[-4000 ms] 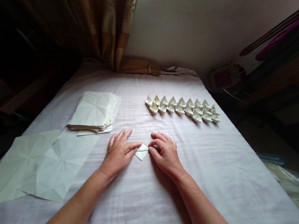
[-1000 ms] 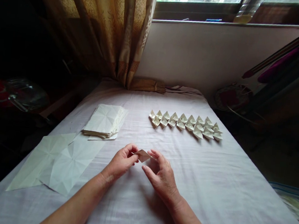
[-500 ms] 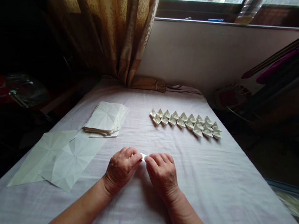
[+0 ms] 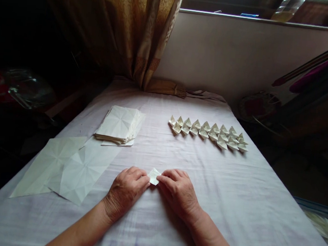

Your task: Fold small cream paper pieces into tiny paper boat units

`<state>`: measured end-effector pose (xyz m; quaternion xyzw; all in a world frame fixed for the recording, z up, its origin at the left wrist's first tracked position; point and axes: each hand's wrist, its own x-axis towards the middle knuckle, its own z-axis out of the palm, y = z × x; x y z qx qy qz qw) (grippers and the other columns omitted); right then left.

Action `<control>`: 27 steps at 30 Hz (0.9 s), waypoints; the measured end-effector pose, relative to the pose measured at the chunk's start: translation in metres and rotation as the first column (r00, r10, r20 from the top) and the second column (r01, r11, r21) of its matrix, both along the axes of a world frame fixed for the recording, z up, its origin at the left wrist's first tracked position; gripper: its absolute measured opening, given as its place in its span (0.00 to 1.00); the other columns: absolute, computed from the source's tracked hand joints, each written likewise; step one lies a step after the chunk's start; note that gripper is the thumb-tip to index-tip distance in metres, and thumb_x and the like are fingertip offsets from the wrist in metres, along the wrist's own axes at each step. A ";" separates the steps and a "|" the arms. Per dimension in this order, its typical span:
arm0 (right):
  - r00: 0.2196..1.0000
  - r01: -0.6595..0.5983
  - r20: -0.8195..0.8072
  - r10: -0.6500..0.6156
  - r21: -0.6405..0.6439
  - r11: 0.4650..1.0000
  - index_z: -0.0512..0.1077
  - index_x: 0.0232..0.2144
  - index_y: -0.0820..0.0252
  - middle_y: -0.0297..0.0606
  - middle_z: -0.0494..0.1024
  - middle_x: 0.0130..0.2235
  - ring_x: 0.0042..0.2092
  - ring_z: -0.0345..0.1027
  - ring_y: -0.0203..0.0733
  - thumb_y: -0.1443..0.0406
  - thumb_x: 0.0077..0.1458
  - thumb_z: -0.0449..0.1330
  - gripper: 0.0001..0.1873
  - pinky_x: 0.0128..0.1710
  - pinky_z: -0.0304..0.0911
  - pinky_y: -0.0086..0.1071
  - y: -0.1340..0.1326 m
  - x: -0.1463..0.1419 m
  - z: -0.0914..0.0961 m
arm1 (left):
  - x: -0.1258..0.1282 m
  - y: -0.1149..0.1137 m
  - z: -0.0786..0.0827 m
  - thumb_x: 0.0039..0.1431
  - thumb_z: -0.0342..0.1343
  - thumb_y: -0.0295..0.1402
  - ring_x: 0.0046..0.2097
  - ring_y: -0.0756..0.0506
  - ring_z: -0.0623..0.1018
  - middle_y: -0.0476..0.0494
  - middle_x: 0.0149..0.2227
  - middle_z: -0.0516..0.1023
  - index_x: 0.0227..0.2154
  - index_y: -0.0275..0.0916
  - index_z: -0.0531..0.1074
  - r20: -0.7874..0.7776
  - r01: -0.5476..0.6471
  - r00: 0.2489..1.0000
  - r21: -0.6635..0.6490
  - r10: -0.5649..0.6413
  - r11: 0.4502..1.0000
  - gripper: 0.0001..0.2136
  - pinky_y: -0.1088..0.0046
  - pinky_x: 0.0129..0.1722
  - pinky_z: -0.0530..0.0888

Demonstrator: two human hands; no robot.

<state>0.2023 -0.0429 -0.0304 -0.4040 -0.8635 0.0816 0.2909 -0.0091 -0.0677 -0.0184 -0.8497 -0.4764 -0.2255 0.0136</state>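
A small folded piece of white paper [image 4: 154, 176] is held between my two hands, low over the cloth-covered surface. My left hand [image 4: 128, 187] pinches its left corner between thumb and fingers. The right corner is gripped the same way by my right hand [image 4: 178, 192]. Its middle lies flat and diamond-shaped between the fingertips, while its edges under the fingers are hidden. Beyond my right hand stand several small folded paper boats [image 4: 203, 132], set close together in staggered rows.
A stack of creased paper sheets [image 4: 117, 124] lies at the left. Nearer me, two creased sheets [image 4: 82, 173] overlap on the pale cloth [image 4: 231, 207]. A gold curtain [image 4: 149, 32] hangs at the back, its hem resting on the far edge.
The paper between my hands shows more of its face, and my fingers have spread slightly apart along it. The whole view has tilted down a little.
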 end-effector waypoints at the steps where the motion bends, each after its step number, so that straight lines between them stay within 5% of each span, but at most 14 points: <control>1: 1.000 -0.005 -0.011 0.005 -0.026 1.000 0.76 0.38 0.52 0.35 0.78 0.36 0.37 0.68 0.40 0.65 0.61 0.59 0.06 0.39 0.57 0.34 0.002 0.001 -0.001 | 0.001 0.000 0.000 0.64 0.53 0.31 0.37 0.45 0.73 0.47 0.34 0.77 0.33 0.41 0.73 0.007 -0.015 1.000 -0.022 0.015 1.000 0.05 0.68 0.38 0.70; 11: 0.985 0.162 -0.037 -0.170 -0.159 0.974 0.72 0.27 0.57 0.37 0.76 0.33 0.37 0.67 0.42 0.65 0.60 0.57 0.09 0.41 0.55 0.36 0.005 -0.009 0.002 | 0.011 0.008 0.000 0.62 0.54 0.29 0.47 0.41 0.71 0.44 0.44 0.75 0.30 0.40 0.71 0.118 -0.148 0.978 -0.209 0.175 0.967 0.05 0.61 0.48 0.68; 27: 0.937 0.337 -0.021 -0.348 -0.208 0.918 0.69 0.24 0.56 0.35 0.74 0.32 0.37 0.65 0.43 0.63 0.58 0.59 0.10 0.40 0.51 0.37 0.002 -0.019 0.005 | 0.019 0.011 -0.004 0.62 0.52 0.31 0.54 0.36 0.69 0.36 0.51 0.71 0.33 0.39 0.70 0.034 -0.259 0.962 -0.207 0.272 0.943 0.04 0.54 0.51 0.68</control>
